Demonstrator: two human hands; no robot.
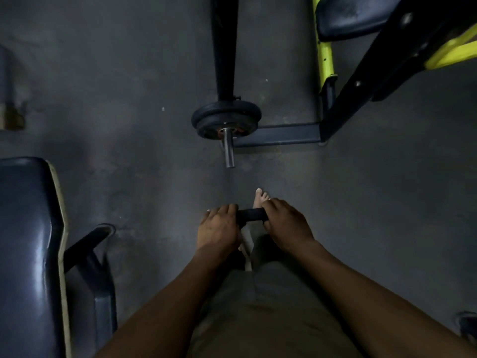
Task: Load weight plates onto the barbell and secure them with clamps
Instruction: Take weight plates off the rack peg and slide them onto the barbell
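Note:
A barbell sleeve (228, 148) of bare steel points toward me at the frame's middle, with two dark weight plates (226, 117) slid on behind it. Below it, my left hand (219, 229) and my right hand (286, 223) both grip a black weight plate (252, 215), seen edge-on between them. The plate is held above the floor, well short of the sleeve's tip. Most of the plate is hidden by my fingers and legs. No clamp is visible.
A padded navy bench (25, 254) with a dark frame fills the left side. A black and yellow machine frame (361, 81) stands at upper right, its blue base bar (281, 134) running beside the plates. My bare foot (260, 200) rests on the grey floor.

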